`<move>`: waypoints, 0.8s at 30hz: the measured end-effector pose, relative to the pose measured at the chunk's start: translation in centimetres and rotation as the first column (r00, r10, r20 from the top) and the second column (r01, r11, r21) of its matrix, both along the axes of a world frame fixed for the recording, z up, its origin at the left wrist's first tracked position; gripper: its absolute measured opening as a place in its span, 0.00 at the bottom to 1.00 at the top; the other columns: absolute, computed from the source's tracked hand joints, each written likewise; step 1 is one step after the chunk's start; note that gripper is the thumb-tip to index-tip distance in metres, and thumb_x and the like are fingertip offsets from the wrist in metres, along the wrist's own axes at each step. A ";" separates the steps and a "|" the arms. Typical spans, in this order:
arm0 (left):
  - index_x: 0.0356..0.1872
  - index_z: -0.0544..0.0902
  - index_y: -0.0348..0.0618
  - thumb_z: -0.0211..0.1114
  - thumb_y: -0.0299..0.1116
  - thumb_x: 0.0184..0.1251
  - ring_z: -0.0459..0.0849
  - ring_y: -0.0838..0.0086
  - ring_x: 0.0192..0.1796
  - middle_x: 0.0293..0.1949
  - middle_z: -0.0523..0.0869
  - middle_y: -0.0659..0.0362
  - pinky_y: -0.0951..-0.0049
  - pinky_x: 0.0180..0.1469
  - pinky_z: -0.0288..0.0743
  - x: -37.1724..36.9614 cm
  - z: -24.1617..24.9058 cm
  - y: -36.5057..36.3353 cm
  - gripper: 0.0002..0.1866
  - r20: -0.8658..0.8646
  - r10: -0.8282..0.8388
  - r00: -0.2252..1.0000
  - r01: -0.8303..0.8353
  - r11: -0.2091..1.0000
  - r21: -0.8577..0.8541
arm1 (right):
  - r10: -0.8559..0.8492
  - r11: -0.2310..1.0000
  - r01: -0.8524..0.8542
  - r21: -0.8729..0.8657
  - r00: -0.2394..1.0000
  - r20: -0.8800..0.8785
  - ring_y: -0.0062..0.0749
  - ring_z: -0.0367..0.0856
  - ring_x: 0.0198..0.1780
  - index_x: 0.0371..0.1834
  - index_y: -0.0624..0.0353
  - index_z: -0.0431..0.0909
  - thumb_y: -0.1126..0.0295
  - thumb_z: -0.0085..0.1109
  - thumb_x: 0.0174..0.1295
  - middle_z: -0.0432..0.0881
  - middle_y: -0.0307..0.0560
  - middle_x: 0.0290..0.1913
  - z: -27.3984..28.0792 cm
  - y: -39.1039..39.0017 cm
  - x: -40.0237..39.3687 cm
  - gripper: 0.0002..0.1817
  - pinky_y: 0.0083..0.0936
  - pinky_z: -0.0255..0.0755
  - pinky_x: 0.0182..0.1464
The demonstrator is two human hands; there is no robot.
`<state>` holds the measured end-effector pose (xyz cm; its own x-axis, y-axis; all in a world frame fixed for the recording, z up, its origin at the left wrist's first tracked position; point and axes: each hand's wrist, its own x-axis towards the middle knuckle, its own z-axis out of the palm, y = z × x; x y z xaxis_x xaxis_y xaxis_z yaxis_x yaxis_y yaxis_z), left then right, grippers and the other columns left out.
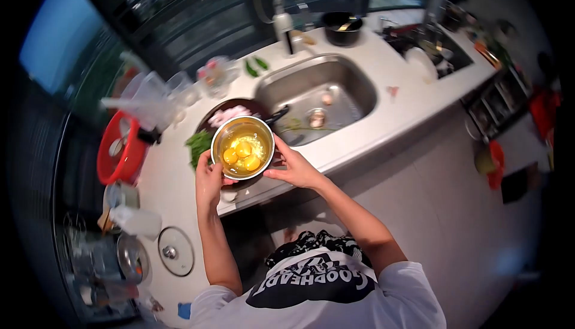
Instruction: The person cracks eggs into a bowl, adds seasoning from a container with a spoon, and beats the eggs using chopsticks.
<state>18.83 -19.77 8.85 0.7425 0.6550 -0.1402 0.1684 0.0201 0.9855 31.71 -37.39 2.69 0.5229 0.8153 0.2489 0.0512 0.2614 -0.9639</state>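
Between my two hands is a metal bowl [242, 122] with several raw egg yolks [243, 149] in clear egg white. My left hand [211, 176] grips the bowl's left side, and my right hand [292, 166] holds its right side. Behind the bowl, partly hidden by it, lies a dark pan [209, 117] with pale pink pieces of meat [230, 114]. Chopped greens [198, 146] show at the bowl's left.
A steel sink [353, 83] with eggshells [316, 118] lies right of the bowl. Green peppers [256, 65] are behind. A red basin [108, 155], a glass lid [176, 251] and a white jug [136, 221] stand left. A black pot [342, 29] is beyond the sink.
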 end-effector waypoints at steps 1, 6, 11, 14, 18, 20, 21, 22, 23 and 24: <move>0.58 0.62 0.36 0.46 0.19 0.61 0.82 0.70 0.21 0.30 0.82 0.50 0.78 0.22 0.80 2.3 0.2 -2.7 0.21 0.019 -0.053 0.998 0.054 0.998 -0.031 | -0.063 0.997 0.066 -0.030 0.993 0.097 0.40 0.69 0.61 0.72 0.56 0.45 0.65 0.67 0.52 0.65 0.52 0.64 -0.5 -2.7 1.9 0.48 0.32 0.68 0.57; 0.64 0.54 0.38 0.46 0.20 0.61 0.82 0.71 0.22 0.31 0.82 0.50 0.79 0.21 0.75 13.9 -2.7 -15.7 0.27 0.131 -0.296 0.946 0.316 0.932 -0.176 | -0.289 0.942 0.323 -0.093 0.919 0.266 0.34 0.75 0.55 0.72 0.57 0.44 0.73 0.64 0.52 0.71 0.51 0.58 -0.7 -18.5 10.4 0.47 0.29 0.74 0.52; 0.69 0.44 0.44 0.47 0.21 0.62 0.82 0.69 0.22 0.34 0.82 0.50 0.81 0.20 0.71 25.2 -3.7 -29.4 0.35 0.159 -0.493 0.855 0.518 0.800 -0.302 | -0.472 0.872 0.480 -0.100 0.877 0.092 0.31 0.76 0.51 0.71 0.55 0.50 0.76 0.63 0.51 0.72 0.48 0.55 1.8 -34.8 16.5 0.44 0.27 0.75 0.50; 0.68 0.47 0.48 0.48 0.21 0.62 0.82 0.69 0.22 0.35 0.82 0.50 0.82 0.20 0.71 31.2 -3.2 -37.6 0.34 0.179 -0.580 0.794 0.602 0.711 -0.365 | -0.544 0.836 0.545 -0.061 0.838 0.039 0.32 0.77 0.50 0.71 0.55 0.50 0.75 0.64 0.49 0.73 0.48 0.55 0.4 -42.6 20.5 0.45 0.28 0.76 0.48; 0.64 0.55 0.47 0.49 0.21 0.58 0.82 0.71 0.24 0.39 0.81 0.52 0.81 0.22 0.75 39.1 -2.8 -47.7 0.30 0.184 -0.693 0.697 0.704 0.611 -0.361 | -0.640 0.766 0.637 -0.079 0.768 -0.016 0.31 0.75 0.53 0.71 0.55 0.50 0.76 0.64 0.49 0.72 0.46 0.56 -0.4 -52.4 25.7 0.45 0.28 0.74 0.51; 0.64 0.55 0.46 0.49 0.21 0.58 0.83 0.70 0.23 0.39 0.81 0.51 0.80 0.21 0.75 43.5 -4.0 -51.6 0.30 0.209 -0.737 0.643 0.746 0.540 -0.390 | -0.700 0.714 0.698 -0.054 0.713 -0.037 0.30 0.74 0.55 0.71 0.56 0.50 0.77 0.64 0.50 0.71 0.45 0.57 -1.0 -56.2 28.3 0.44 0.28 0.73 0.53; 0.64 0.55 0.47 0.50 0.21 0.58 0.83 0.69 0.24 0.40 0.81 0.51 0.80 0.21 0.75 45.4 -3.6 -53.7 0.31 0.174 -0.758 0.629 0.752 0.536 -0.382 | -0.705 0.709 0.703 -0.057 0.706 -0.062 0.29 0.72 0.55 0.71 0.55 0.50 0.78 0.63 0.51 0.70 0.44 0.57 -0.9 -58.3 29.8 0.44 0.27 0.72 0.53; 0.65 0.53 0.47 0.49 0.20 0.58 0.83 0.69 0.23 0.38 0.81 0.50 0.80 0.20 0.74 47.6 -3.9 -55.8 0.32 0.179 -0.770 0.613 0.764 0.519 -0.385 | -0.709 0.705 0.707 -0.059 0.700 -0.084 0.27 0.71 0.56 0.71 0.55 0.50 0.79 0.63 0.52 0.69 0.43 0.57 -0.8 -60.2 31.2 0.43 0.26 0.71 0.54; 0.66 0.51 0.47 0.48 0.20 0.59 0.83 0.68 0.22 0.36 0.81 0.49 0.81 0.20 0.73 50.0 -4.3 -57.9 0.32 0.186 -0.779 0.599 0.774 0.503 -0.386 | -0.710 0.703 0.709 -0.060 0.696 -0.105 0.26 0.69 0.56 0.71 0.55 0.50 0.80 0.62 0.52 0.68 0.41 0.58 -0.8 -62.1 32.9 0.43 0.26 0.70 0.55; 0.66 0.49 0.47 0.47 0.20 0.59 0.82 0.68 0.22 0.35 0.81 0.48 0.81 0.19 0.73 52.4 -4.7 -60.0 0.33 0.194 -0.784 0.589 0.781 0.491 -0.387 | -0.720 0.693 0.718 -0.058 0.687 -0.100 0.26 0.70 0.57 0.71 0.55 0.50 0.80 0.62 0.53 0.68 0.41 0.58 -0.6 -64.2 34.8 0.42 0.26 0.70 0.55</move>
